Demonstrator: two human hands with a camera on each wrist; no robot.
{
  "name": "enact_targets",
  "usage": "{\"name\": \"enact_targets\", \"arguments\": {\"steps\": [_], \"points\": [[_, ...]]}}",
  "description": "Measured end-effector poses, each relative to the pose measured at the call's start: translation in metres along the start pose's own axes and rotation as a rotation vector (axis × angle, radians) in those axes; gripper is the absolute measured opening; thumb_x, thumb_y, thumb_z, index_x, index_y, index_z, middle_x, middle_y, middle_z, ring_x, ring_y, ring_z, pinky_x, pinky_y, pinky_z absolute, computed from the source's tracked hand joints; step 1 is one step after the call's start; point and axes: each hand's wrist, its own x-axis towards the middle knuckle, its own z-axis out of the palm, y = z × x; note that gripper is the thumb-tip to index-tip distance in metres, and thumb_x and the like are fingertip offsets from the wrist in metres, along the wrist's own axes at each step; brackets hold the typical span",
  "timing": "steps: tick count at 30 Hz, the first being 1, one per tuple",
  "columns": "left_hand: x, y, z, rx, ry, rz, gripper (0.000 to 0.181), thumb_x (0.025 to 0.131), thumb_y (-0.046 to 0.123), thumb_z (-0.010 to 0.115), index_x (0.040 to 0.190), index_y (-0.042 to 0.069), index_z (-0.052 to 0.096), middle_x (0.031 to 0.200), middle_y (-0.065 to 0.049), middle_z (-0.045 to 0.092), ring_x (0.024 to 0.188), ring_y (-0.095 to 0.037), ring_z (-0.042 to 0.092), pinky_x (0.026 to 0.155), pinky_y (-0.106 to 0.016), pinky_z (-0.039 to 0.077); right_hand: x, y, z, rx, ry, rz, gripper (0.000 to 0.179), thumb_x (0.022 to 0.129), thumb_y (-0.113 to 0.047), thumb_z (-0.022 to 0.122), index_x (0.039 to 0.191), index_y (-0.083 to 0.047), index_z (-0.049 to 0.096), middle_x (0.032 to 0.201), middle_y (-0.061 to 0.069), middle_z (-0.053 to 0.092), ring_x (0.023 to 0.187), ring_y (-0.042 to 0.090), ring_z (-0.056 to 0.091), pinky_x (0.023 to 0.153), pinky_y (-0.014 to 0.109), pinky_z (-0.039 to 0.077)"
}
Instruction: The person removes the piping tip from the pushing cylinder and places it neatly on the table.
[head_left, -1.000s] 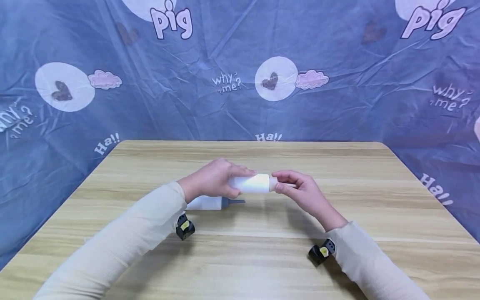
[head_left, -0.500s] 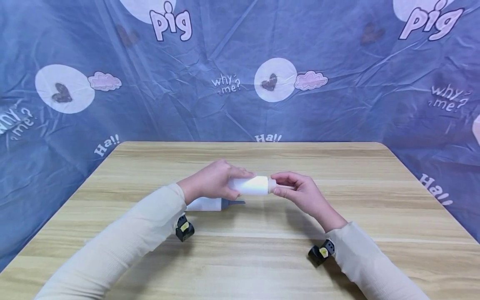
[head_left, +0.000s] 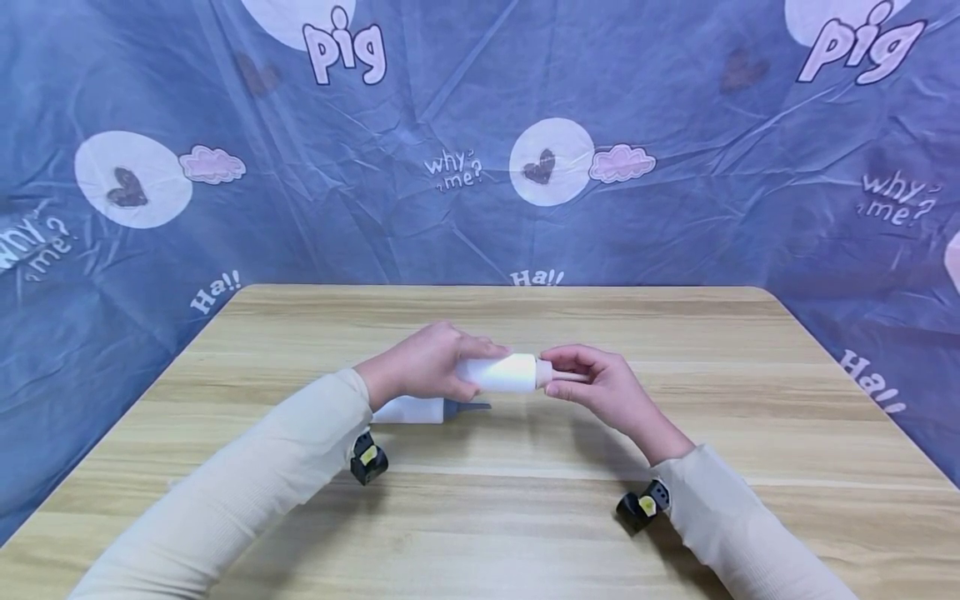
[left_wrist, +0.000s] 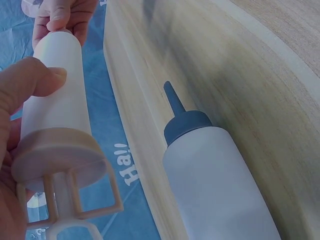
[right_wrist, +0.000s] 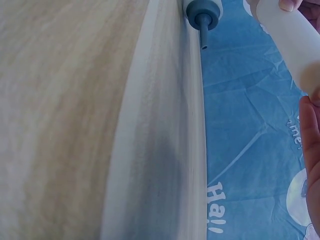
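Observation:
My left hand (head_left: pixel 431 358) grips a white squeeze bottle (head_left: pixel 506 372) that lies sideways above the table, its thumb across the bottle's side. At its other end is a pale nozzle cap (head_left: pixel 543 374) with a thin spout; my right hand (head_left: pixel 600 383) pinches it with thumb and fingers. In the left wrist view, a beige round piece (left_wrist: pixel 60 152) with several open loops is at the bottle's near end, beside the left palm. A second white squeeze bottle (left_wrist: pixel 215 180), with a blue-grey nozzle cap (left_wrist: pixel 189 125), lies on the table behind my left wrist.
The wood-grain table (head_left: pixel 480 517) spans the view, its far edge against a blue printed cloth (head_left: pixel 375 225). Small black cameras (head_left: pixel 367 457) sit on both wrists, just above the tabletop.
My right thumb and fingers shift slightly around the nozzle cap, the thumb now a little lower. The left hand keeps its grip, and the second bottle stays put.

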Motion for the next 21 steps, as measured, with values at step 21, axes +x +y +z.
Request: {"name": "enact_targets", "arguments": {"steps": [21], "points": [[-0.0049,0.0022,-0.0009,-0.003,0.005,-0.024,0.054,0.072,0.015,0.073,0.124,0.012,0.060,0.121,-0.008,0.062,0.098,-0.018,0.064,0.077,-0.027,0.051,-0.0034,-0.0005,0.0005,-0.011,-0.031,-0.036,0.049,0.075,-0.003,0.073,0.121,0.002,0.056,0.120,0.022,0.058,0.099,0.005,0.062,0.078,0.029,0.054]]}}
